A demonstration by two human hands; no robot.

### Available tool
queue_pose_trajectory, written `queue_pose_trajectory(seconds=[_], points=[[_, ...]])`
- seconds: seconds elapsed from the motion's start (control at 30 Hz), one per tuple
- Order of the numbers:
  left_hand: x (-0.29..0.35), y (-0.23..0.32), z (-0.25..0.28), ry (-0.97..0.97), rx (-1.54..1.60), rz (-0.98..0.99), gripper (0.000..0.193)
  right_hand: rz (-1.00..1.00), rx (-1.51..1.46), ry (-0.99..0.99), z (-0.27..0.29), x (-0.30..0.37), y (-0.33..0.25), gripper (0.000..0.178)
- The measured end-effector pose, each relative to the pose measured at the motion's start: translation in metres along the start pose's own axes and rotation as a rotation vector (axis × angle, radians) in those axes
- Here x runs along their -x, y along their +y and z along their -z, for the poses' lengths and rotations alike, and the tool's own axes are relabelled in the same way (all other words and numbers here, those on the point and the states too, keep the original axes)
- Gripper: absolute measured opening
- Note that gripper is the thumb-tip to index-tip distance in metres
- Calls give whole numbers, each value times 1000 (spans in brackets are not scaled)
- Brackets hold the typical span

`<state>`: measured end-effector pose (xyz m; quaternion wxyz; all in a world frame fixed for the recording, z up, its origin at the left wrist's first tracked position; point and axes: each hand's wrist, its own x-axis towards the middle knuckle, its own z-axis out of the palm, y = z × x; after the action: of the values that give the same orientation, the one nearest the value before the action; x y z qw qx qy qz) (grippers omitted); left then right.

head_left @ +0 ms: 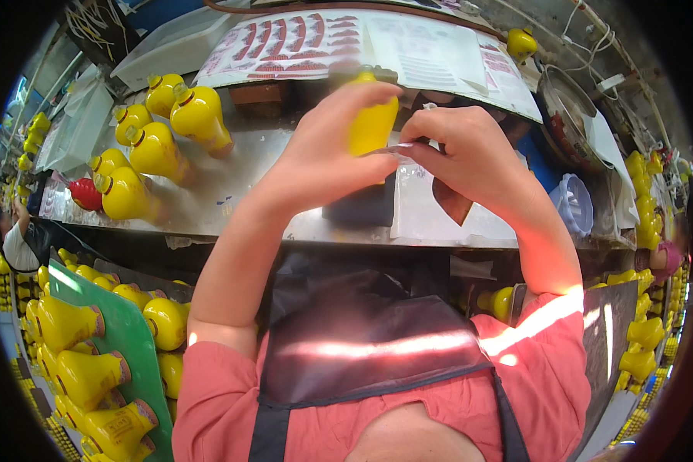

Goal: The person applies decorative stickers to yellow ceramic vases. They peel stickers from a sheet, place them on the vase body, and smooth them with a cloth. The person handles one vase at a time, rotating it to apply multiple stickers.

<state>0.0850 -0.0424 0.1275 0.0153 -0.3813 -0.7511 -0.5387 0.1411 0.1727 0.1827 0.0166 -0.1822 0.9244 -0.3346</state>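
Observation:
My left hand (316, 146) is curled around a glossy yellow bottle (373, 127) with a narrow neck, held above the worktable. Its thumb reaches across the bottle's near side toward my right hand. The fingers of my right hand (466, 142) are pinched together close beside the bottle. A thin, curved, reddish-brown piece (450, 202), like a decal, hangs below them, and a pale edge of it seems to run to my left thumb. Below the bottle sits a dark block (359, 202). Slight blur hides the exact contact of the fingertips.
Several yellow bottles (152, 150) and a red one (85, 194) stand on the left. Printed sheets (296, 46) lie along the back. At right are a round pan (570, 115) and a light-blue plastic basket (571, 204). More bottles (92, 377) rest beside a green board (135, 346).

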Motion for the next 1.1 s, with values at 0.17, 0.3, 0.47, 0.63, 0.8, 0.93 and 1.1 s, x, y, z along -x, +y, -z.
queue_pose_trajectory(seconds=[0.17, 0.3, 0.47, 0.63, 0.8, 0.93, 1.1], points=[[-7, 6, -7, -187, 66, 264, 14, 18, -19, 51, -9, 4, 5, 14], [18, -3, -16, -119, 268, 389, 12, -235, -496, 42, -22, 19, 29, 43], [59, -15, -26, -5, 222, 331, 11, -396, -878, -284, -77, 32, 65, 34], [81, -31, -34, 100, 226, 434, 10, -535, -1135, -104, -93, 36, 81, 15], [85, -47, -43, 95, 387, 444, 13, -513, -799, 117, -57, 23, 58, 2], [84, -61, -35, 20, 296, 411, 12, -326, -468, 180, -32, 8, 41, 7], [57, -86, -26, 224, 268, 445, 26, -147, -377, 55, -11, -16, 52, 5]])
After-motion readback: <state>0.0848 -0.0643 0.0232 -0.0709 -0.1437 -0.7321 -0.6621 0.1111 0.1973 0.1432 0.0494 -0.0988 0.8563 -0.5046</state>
